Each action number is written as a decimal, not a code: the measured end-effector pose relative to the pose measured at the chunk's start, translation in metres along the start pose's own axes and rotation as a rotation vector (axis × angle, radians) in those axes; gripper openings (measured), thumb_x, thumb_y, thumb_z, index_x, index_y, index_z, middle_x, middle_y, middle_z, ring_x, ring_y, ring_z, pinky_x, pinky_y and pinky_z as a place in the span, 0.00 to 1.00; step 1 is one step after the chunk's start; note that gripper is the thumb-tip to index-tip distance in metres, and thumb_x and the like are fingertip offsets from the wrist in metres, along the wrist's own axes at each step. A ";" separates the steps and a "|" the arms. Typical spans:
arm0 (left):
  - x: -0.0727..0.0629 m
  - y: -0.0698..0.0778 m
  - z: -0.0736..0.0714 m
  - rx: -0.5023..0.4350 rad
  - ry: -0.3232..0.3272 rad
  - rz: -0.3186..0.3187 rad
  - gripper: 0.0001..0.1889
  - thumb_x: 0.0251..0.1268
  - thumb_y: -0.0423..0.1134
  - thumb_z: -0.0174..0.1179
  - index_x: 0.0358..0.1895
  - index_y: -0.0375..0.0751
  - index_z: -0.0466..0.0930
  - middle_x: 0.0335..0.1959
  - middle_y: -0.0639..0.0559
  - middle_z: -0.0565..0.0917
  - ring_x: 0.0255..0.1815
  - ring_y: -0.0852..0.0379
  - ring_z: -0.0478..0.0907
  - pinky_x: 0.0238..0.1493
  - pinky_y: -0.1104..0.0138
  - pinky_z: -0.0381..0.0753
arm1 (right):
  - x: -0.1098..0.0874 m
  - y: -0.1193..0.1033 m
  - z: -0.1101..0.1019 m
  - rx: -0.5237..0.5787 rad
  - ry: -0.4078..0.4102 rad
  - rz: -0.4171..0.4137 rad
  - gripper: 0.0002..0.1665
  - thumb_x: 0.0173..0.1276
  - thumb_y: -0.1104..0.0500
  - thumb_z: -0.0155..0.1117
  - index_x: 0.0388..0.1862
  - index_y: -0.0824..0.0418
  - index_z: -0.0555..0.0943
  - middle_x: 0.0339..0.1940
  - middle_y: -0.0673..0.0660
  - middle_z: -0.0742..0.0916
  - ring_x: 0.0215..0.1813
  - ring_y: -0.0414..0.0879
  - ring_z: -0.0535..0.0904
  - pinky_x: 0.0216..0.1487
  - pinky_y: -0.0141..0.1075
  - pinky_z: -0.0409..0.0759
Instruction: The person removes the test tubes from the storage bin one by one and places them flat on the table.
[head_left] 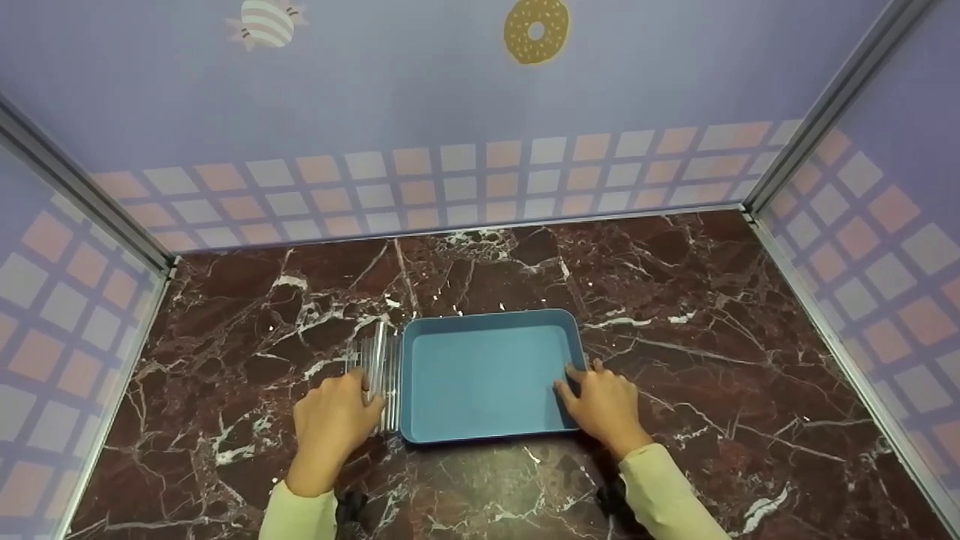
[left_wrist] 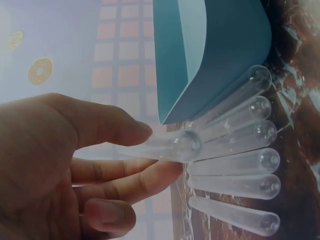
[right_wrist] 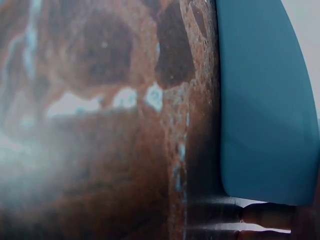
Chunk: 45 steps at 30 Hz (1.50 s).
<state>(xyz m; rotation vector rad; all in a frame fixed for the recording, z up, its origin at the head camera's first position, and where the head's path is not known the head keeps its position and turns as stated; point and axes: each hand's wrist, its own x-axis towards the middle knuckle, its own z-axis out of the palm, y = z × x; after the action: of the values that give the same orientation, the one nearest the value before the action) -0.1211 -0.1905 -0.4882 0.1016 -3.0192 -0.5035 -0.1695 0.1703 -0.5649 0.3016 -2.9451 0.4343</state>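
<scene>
A blue rectangular tray (head_left: pixel 484 381) lies on the marble-patterned table in the head view. My right hand (head_left: pixel 606 406) grips its right rim, with fingertips over the inside of the wall. In the right wrist view the tray's outer wall (right_wrist: pixel 265 110) fills the right side, and parts of the fingers (right_wrist: pixel 270 216) show dark below it. To the left of the tray, my left hand (head_left: pixel 330 421) pinches a clear test tube (left_wrist: pixel 187 146) between thumb and fingers. Several more clear round-bottomed test tubes (left_wrist: pixel 235 167) lie side by side under it, close along the tray's left wall.
Dark red marble-patterned table (head_left: pixel 712 337) extends around the tray. A lilac back wall (head_left: pixel 390 90) with pink and white squares stands behind, and side panels (head_left: pixel 885 210) close off left and right. Black straps or devices (head_left: pixel 351 506) sit at the wrists.
</scene>
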 end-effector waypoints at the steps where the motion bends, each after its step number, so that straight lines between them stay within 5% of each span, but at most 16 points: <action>1: 0.000 -0.001 0.000 0.000 0.001 -0.001 0.12 0.62 0.40 0.68 0.25 0.45 0.74 0.17 0.48 0.75 0.16 0.45 0.74 0.18 0.50 0.74 | 0.000 0.000 0.000 -0.003 -0.002 0.002 0.19 0.71 0.46 0.72 0.53 0.55 0.92 0.53 0.76 0.88 0.37 0.73 0.87 0.31 0.61 0.81; 19: -0.004 -0.019 0.003 0.001 -0.003 -0.039 0.13 0.63 0.40 0.69 0.24 0.43 0.75 0.17 0.45 0.77 0.15 0.45 0.73 0.17 0.51 0.73 | -0.001 0.001 0.000 0.019 -0.021 0.014 0.20 0.72 0.46 0.71 0.55 0.55 0.92 0.55 0.77 0.87 0.41 0.74 0.88 0.35 0.63 0.82; 33: 0.003 -0.032 0.007 0.011 -0.082 -0.079 0.16 0.64 0.41 0.68 0.23 0.43 0.71 0.18 0.46 0.76 0.18 0.47 0.73 0.18 0.53 0.72 | 0.000 0.001 0.000 -0.001 0.009 -0.017 0.19 0.71 0.47 0.72 0.53 0.55 0.92 0.53 0.76 0.87 0.39 0.73 0.88 0.32 0.61 0.82; 45: 0.005 -0.035 0.010 0.015 -0.057 -0.084 0.17 0.63 0.39 0.68 0.22 0.43 0.70 0.19 0.42 0.76 0.18 0.42 0.76 0.18 0.49 0.73 | 0.001 0.001 -0.001 -0.009 -0.024 -0.021 0.19 0.72 0.47 0.72 0.53 0.56 0.92 0.51 0.75 0.88 0.36 0.71 0.87 0.31 0.61 0.81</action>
<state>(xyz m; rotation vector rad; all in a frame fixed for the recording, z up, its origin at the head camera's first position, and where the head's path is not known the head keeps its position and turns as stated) -0.1250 -0.2206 -0.5087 0.2193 -3.0857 -0.4991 -0.1706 0.1711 -0.5636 0.3389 -2.9638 0.4182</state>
